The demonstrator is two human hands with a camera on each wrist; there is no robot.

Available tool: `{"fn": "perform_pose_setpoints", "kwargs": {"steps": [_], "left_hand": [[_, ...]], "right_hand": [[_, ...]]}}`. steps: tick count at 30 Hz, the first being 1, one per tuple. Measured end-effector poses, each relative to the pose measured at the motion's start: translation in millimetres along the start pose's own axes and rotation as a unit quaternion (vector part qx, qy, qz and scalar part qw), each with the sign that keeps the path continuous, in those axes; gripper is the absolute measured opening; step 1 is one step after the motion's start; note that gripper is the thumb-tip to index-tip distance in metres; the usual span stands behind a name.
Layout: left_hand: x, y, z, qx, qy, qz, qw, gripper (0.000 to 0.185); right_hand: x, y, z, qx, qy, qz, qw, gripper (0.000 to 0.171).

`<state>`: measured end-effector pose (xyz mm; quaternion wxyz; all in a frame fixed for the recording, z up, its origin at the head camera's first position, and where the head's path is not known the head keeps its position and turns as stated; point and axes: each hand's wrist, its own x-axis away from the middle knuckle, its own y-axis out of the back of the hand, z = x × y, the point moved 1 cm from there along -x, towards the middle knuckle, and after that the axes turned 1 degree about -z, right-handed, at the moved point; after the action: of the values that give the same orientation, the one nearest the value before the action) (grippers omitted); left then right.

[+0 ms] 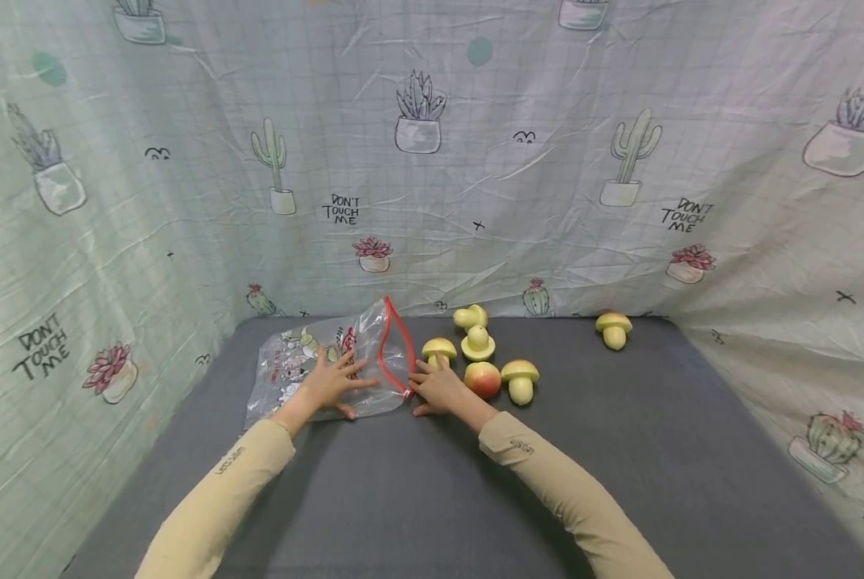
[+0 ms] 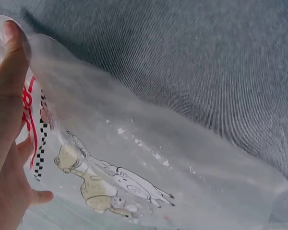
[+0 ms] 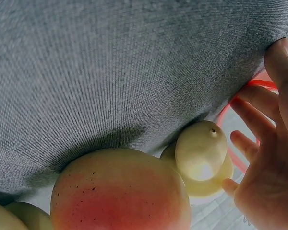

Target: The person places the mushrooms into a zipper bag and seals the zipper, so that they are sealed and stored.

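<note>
A clear plastic zip bag (image 1: 374, 334) with cartoon prints and a red zip edge lies flat at the left of the dark table. My left hand (image 1: 328, 384) rests on it, fingers spread; in the left wrist view the printed bag (image 2: 134, 158) stretches out past the hand (image 2: 9, 158). My right hand (image 1: 441, 389) touches the red edge of the bag's mouth with spread fingers; the right wrist view shows those fingertips at the red strip (image 3: 264, 84). Beside the right hand stands a yellow mushroom-shaped toy (image 1: 438, 348), and a red-and-yellow one (image 1: 483, 379) is by the wrist.
More mushroom-shaped toys lie near the back: one on its side (image 1: 471, 317), one cap down (image 1: 479, 344), one to the right (image 1: 520, 381), and one far right (image 1: 614, 330). A cactus-print curtain (image 1: 490, 177) surrounds the dark table (image 1: 417, 498) at the back and sides.
</note>
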<state>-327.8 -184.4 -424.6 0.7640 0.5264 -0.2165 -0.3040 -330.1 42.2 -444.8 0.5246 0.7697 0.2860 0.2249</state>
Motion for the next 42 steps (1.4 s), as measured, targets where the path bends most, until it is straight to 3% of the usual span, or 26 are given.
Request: {"fn": "perform_pose_setpoints", "kwargs": {"steps": [7,12,21,25,32,37,42], "left_hand": [[-3.7,-9.2,-9.3,-0.071,0.008,-0.018,0.9973,0.082],[-9.3,-10.2,-19.1,-0.140,0.027,-0.041,0.9889,0.089],[-16.8,-7.4,-30.8,-0.223,0.023,-0.004,0.9746,0.091],[-17.0,-7.8,-30.7,-0.227,0.002,-0.010,0.9739,0.086],[-21.7,-11.6,-33.2,-0.174,-0.045,-0.032,0.9832,0.078],[-26.0,-7.2,-40.9,-0.127,-0.049,-0.030,0.9902,0.071],[-28.2,-4.0,-48.2,-0.121,-0.043,-0.073,0.9890,0.057]], "right_hand": [[1,2,0,-0.001,-0.002,0.015,1.000,0.063],[1,1,-1,0.012,-0.011,0.023,1.000,0.063],[1,-4,0,0.025,-0.010,-0.006,1.000,0.061],[1,-4,0,0.020,-0.010,-0.008,1.000,0.060],[2,-4,1,0.015,-0.013,-0.005,1.000,0.060],[3,-4,2,0.019,-0.013,-0.013,1.000,0.059],[3,-4,3,0.022,-0.019,-0.013,0.999,0.060]]}}
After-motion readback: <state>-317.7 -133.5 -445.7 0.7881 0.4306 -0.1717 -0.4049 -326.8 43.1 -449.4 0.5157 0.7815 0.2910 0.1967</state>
